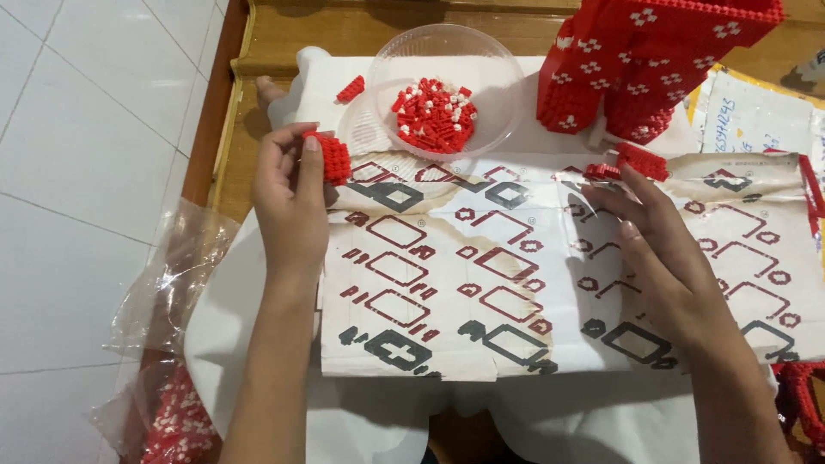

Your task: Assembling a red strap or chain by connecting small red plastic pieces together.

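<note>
Left hand: left hand (290, 202) pinches a small red block of joined plastic bricks (333, 158) between thumb and fingers, raised just beside the bowl.
Right hand: right hand (660, 249) lies flat, fingers spread, fingertips (625, 175) touching a short red brick strip (629, 161) on the paper.
Bowl: clear round plastic bowl (494, 69) holds loose red and white bricks (434, 114).
Paper: white sheet printed with red and black shapes (481, 283) covers the table.
Behind: tall red brick-built model with white crosses (640, 60).
Left edge: crumpled clear plastic bag (163, 292).
</note>
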